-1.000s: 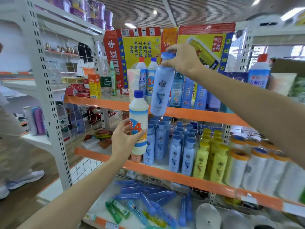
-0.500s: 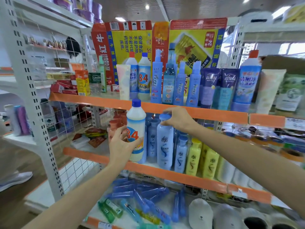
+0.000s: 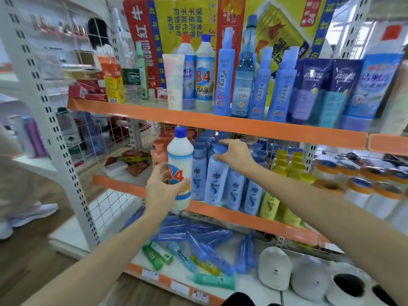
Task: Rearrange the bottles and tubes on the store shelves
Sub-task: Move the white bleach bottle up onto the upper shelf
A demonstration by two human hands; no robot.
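Note:
My left hand [image 3: 162, 188] grips a white "84" bottle [image 3: 180, 164] with a blue cap, held upright in front of the middle shelf [image 3: 242, 217]. My right hand [image 3: 235, 154] holds the cap of a pale blue bottle [image 3: 215, 180] that stands at the front of the middle shelf, in a row of like blue bottles [image 3: 234, 191]. Yellow bottles [image 3: 270, 204] stand to their right. On the upper shelf [image 3: 220, 123] stand another "84" bottle [image 3: 204, 74], a white tube [image 3: 175, 80] and tall blue bottles [image 3: 225, 71].
Blue and green tubes [image 3: 194, 244] lie loose on the bottom shelf beside white plush slippers [image 3: 274, 268]. Tape rolls [image 3: 357, 188] fill the middle shelf's right end. A white upright post [image 3: 50, 120] stands left. A person's shoe [image 3: 28, 215] is on the floor at far left.
My right hand brought the pale blue bottle down from in front of the upper shelf and set it on the middle shelf's front row. My left hand kept the "84" bottle nearly still.

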